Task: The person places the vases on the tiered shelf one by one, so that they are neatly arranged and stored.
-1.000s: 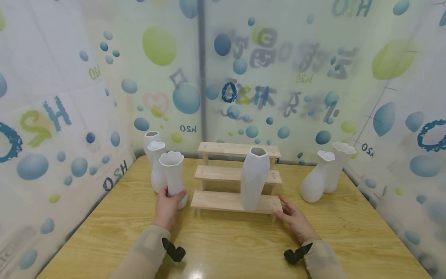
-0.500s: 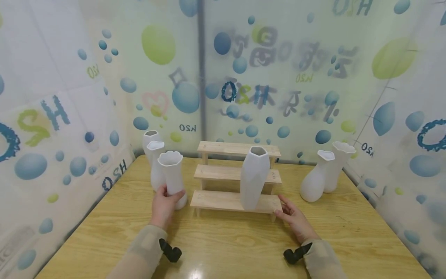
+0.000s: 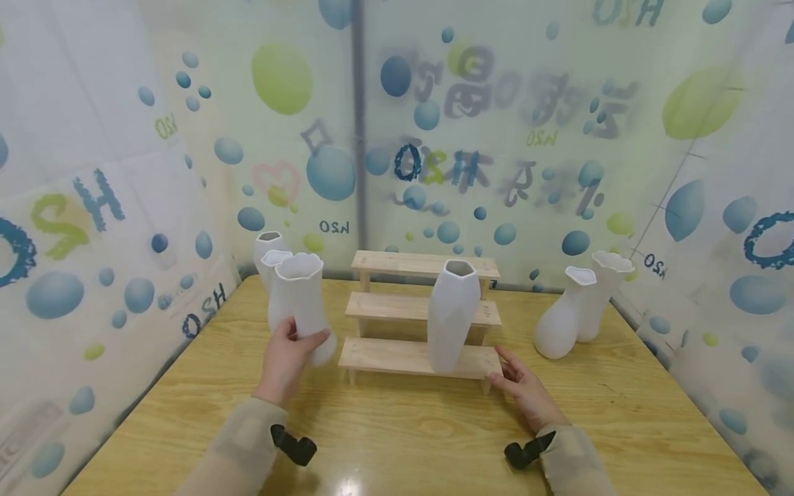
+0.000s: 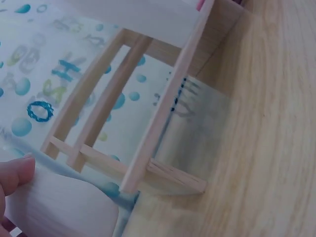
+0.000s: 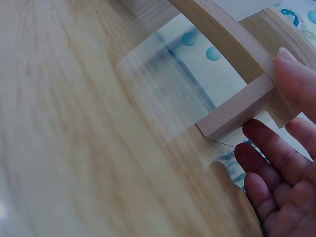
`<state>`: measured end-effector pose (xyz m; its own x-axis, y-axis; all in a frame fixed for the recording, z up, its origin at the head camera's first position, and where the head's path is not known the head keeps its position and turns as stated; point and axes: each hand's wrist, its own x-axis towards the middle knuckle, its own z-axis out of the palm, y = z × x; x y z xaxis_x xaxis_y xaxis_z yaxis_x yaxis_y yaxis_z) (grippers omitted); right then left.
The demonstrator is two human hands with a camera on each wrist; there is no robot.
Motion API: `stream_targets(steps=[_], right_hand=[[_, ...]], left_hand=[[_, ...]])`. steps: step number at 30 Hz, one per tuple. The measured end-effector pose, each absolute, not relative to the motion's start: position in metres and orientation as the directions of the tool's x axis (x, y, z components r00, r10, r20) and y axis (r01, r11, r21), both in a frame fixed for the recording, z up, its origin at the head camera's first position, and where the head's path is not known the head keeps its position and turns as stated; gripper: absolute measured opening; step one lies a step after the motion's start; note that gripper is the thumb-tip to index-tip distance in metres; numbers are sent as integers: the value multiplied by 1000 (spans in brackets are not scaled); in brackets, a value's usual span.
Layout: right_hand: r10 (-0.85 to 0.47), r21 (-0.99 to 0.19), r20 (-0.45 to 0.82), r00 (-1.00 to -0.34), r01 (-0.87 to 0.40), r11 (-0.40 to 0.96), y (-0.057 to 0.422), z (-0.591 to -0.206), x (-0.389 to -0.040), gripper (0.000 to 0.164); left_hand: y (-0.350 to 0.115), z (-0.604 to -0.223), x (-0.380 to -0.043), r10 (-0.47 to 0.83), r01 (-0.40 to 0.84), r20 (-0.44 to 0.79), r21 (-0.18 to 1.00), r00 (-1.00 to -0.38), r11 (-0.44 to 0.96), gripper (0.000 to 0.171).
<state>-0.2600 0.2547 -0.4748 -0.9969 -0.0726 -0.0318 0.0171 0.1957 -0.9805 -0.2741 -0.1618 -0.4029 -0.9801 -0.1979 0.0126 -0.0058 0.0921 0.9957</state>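
Observation:
My left hand (image 3: pixel 284 362) grips a white vase with a scalloped rim (image 3: pixel 302 293) around its lower body, thumb across the front. The vase leans a little, and its base shows at lower left in the left wrist view (image 4: pixel 64 207). My right hand (image 3: pixel 528 394) holds the right end of a three-step wooden stand (image 3: pixel 384 357) at its lowest step. In the right wrist view its thumb (image 5: pixel 296 81) lies on the board's edge, with the fingers loosely bent beside the leg. On that lowest step stands a faceted white vase (image 3: pixel 454 317), right of the middle.
Behind the held vase are a faceted white vase (image 3: pixel 269 238) and a narrow-necked one (image 3: pixel 277 303), partly hidden. At the right stand a round-bellied vase (image 3: pixel 558 327) and a flared, wavy-rimmed vase (image 3: pixel 604 296). Patterned curtains (image 3: pixel 527 220) enclose the wooden table (image 3: pixel 397 441).
The scalloped vase has come up slightly and tilted in my left hand, which has shifted a little left and up. My right hand and the stand keep their places.

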Motion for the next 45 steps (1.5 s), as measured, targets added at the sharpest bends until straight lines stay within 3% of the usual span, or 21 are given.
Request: stream_targets(steps=[20,45], right_hand=[[-60,-981,-43,-997,31,191,255,-477,-261,72],[-72,-983,-32,-997,19,183,255,-478,-263,72]], left_hand=[[-129,-375,-263,-66,43,50,995,-997,91,57],[-105,-380,-263,5,32,32,999,-999,38,59]])
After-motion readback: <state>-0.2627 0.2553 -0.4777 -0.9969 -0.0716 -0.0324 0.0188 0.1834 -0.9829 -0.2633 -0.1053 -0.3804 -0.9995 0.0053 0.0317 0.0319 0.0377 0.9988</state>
